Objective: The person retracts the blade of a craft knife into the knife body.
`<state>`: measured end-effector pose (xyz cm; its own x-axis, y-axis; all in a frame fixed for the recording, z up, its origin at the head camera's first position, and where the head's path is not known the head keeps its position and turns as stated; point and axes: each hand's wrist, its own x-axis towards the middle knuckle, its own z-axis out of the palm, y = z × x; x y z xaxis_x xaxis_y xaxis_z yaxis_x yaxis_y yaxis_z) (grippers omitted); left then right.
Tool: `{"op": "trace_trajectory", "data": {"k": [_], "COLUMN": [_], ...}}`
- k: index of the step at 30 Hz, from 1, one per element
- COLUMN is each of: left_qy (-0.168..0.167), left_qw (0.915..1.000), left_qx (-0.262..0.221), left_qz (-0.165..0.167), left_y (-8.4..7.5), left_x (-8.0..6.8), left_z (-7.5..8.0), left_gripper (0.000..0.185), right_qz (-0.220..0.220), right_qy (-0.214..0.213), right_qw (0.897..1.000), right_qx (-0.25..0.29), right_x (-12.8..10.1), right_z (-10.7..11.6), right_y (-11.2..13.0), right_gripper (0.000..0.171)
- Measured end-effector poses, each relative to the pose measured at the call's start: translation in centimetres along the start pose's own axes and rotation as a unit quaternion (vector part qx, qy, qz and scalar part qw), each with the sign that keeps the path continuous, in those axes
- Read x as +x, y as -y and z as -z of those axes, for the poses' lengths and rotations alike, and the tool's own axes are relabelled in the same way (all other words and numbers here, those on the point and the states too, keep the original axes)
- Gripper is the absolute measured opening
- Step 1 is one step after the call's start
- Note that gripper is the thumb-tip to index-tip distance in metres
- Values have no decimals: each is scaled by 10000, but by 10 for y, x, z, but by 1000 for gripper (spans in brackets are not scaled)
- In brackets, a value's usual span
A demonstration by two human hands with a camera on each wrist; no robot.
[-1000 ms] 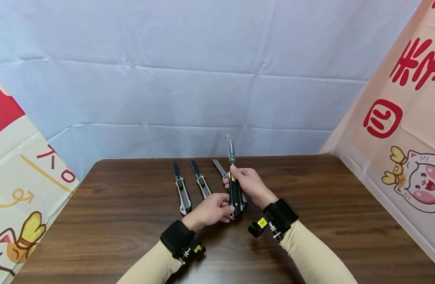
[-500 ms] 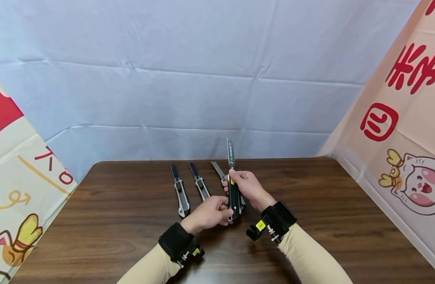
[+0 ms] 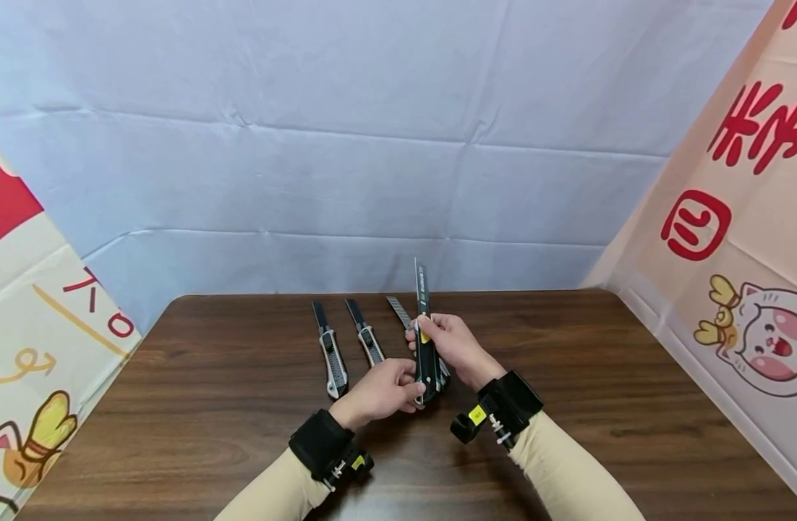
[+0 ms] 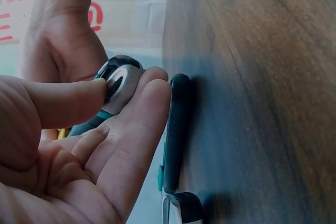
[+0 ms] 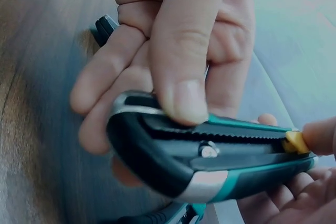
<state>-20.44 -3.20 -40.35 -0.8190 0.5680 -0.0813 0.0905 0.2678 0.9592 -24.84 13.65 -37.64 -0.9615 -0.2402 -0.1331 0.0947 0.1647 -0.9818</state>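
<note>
Both hands hold one utility knife [image 3: 427, 362] above the table, its handle black with green trim and its long blade [image 3: 421, 286] extended away from me. My left hand [image 3: 382, 391] pinches the butt end between thumb and fingers. Farther forward, my right hand [image 3: 457, 340] grips the handle, its thumb at the yellow slider [image 5: 295, 142]. Under the held knife lies another utility knife with its blade [image 3: 398, 310] out; the hands hide part of it, and its dark handle [image 4: 179, 135] shows in the left wrist view.
Two grey and black utility knives [image 3: 334, 364] [image 3: 371, 344] lie to the left, blades pointing to the far edge. The wooden table [image 3: 197, 405] ends at a pale cloth backdrop [image 3: 346, 181]. Printed cloths [image 3: 730, 289] stand at both sides.
The held knife's blade tip and my right thumb sit slightly lower in the head view. The view itself shifted a little; both hands keep their hold, and the other knives stay in place.
</note>
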Motion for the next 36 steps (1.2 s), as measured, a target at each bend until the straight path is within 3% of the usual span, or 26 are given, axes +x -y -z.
{"op": "trace_trajectory", "data": {"k": [10, 18, 22, 36], "left_qy": [-4, 244, 100, -60], "left_qw": [9998, 9928, 9899, 9910], "left_qx": [-204, -1175, -1414, -1335], "left_qz": [-49, 32, 55, -2], "left_y": [4, 8, 8, 4], "left_x": [1, 3, 5, 3], "left_z": [2, 2, 2, 0], "left_gripper": [34, 36, 37, 38], "right_qz": [-116, -60, -53, -167], "right_qy": [181, 43, 34, 162], "right_qw": [9977, 9954, 9948, 9936], "right_qx": [643, 958, 1012, 1104], "right_x": [-1, 0, 0, 0], "right_z": [0, -4, -4, -4], "right_y": [0, 1, 2, 1], "right_gripper": [53, 46, 45, 43]}}
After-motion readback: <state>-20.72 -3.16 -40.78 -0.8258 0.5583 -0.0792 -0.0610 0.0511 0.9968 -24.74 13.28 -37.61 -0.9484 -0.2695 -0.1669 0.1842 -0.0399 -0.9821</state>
